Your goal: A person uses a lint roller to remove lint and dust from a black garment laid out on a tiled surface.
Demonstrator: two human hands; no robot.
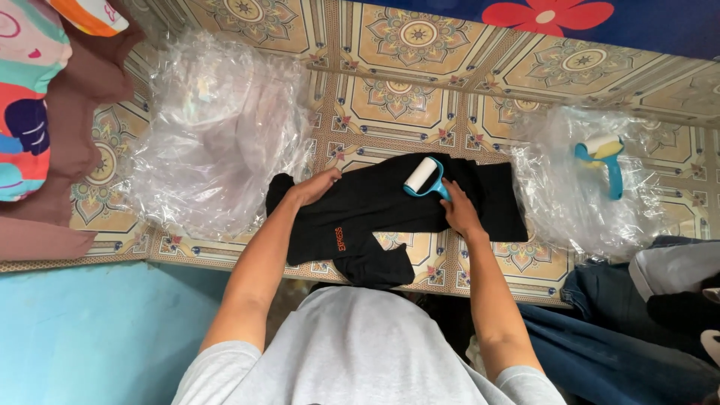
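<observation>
Right hand (459,214) gripping lint roller (421,177)

Bright even daylight, soft shadows, plastic glare, sharp focus.

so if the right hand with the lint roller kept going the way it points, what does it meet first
The right hand points up and left across the black garment, with the lint roller ahead of it. Past the garment's far edge it would probably meet bare patterned tile floor first; the crumpled clear plastic lies further left.
</observation>
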